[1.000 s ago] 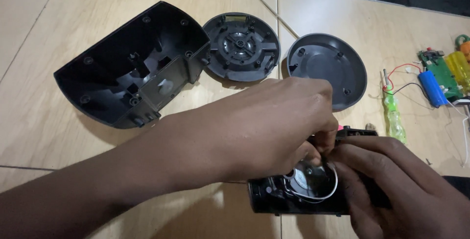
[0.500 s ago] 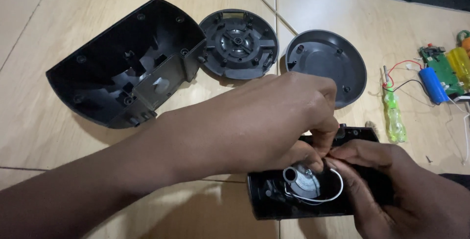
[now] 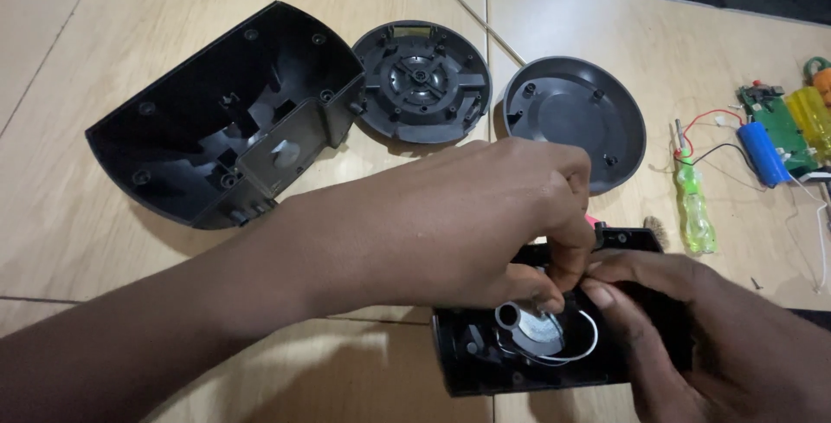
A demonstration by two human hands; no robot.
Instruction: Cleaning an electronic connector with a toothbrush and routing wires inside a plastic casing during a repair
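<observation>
The thin white wire [image 3: 582, 345] inside the open black housing [image 3: 485, 362] looks easy to damage: if the fingers pull it too hard or at a bad angle, it could tear off the round metal speaker part [image 3: 530, 326], and the housing could slide on the worktop [image 3: 104, 241], since only the right hand rests against it.

The left hand [image 3: 467, 224] reaches across from the left, palm down, with the fingers curled and pinched together just above the speaker part. It seems to grip something small there, but I cannot tell what. The right hand [image 3: 692, 336] comes from the lower right; its fingers are bent, touching the housing's right side and meeting the left fingers. The housing lies at the near edge, well apart from the big black shell [image 3: 216, 120].
</observation>
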